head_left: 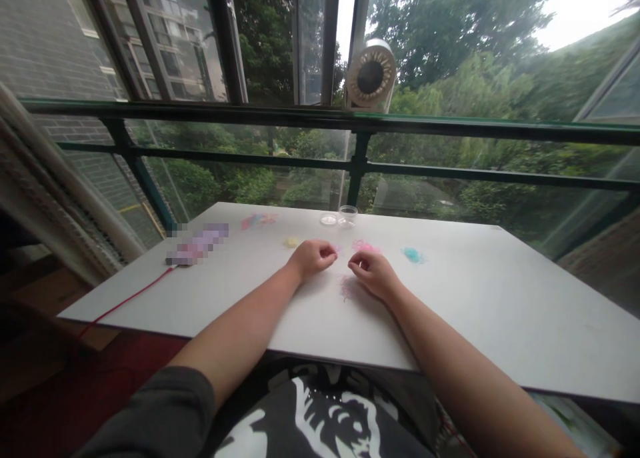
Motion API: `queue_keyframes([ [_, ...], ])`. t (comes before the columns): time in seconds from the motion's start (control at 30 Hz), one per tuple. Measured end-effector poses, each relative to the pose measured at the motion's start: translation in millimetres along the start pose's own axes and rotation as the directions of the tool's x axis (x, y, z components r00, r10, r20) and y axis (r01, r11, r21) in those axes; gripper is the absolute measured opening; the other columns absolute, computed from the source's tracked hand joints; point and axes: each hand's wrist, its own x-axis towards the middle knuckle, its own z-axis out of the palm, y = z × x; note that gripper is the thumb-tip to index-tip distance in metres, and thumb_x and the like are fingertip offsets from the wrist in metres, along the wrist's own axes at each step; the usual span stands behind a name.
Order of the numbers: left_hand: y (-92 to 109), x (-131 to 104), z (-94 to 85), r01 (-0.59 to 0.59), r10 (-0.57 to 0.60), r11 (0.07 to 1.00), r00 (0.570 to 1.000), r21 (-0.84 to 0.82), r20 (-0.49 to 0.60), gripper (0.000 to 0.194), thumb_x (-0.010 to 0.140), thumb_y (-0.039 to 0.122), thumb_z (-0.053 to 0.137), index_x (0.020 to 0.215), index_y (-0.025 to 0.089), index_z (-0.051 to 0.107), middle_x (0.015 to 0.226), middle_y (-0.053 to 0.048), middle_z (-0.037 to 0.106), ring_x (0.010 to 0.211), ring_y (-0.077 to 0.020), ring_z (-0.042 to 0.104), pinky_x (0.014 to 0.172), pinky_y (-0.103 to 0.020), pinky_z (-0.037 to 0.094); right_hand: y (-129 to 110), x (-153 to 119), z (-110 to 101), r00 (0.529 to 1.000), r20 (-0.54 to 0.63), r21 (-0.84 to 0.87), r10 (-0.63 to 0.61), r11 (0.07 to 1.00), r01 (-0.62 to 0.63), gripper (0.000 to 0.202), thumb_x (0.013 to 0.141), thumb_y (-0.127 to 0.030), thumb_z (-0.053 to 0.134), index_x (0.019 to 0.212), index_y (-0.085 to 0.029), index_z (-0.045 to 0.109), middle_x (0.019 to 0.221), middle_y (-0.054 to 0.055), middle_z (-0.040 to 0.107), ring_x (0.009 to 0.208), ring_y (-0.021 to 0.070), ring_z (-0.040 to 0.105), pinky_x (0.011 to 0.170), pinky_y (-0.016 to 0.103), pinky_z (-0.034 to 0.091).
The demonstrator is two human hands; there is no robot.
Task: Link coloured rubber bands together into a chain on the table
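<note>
"How are the hands?"

"Left hand (316,257) and right hand (374,271) both curl, fingertips close together; whether they're pinching anything, I can't tell."

"The bright pink pile (366,245)?"

"On the table (475,298), just beyond the right hand (paler pink pieces (345,289) lie nearer)."
</note>
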Motion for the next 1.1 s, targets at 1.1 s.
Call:
queue_keyframes([
  [1.1,15.9,-15.0,-6.2,-0.014,0.020,1.000,0.963,-0.025,0.270,0.025,0.068,0.032,0.059,0.087,0.018,0.067,0.078,-0.001,0.067,0.067,-0.0112,0.056,0.061,-0.019,0.044,-2.4,-4.0,-2.2,0.985,0.175,-0.044,-0.002,0.999,0.009,0.013,0.069,-0.021,0.054,0.071,-0.015,0.065,0.063,0.001,0.057,0.055,0.0105,0.045,0.053,0.022,0.036],
])
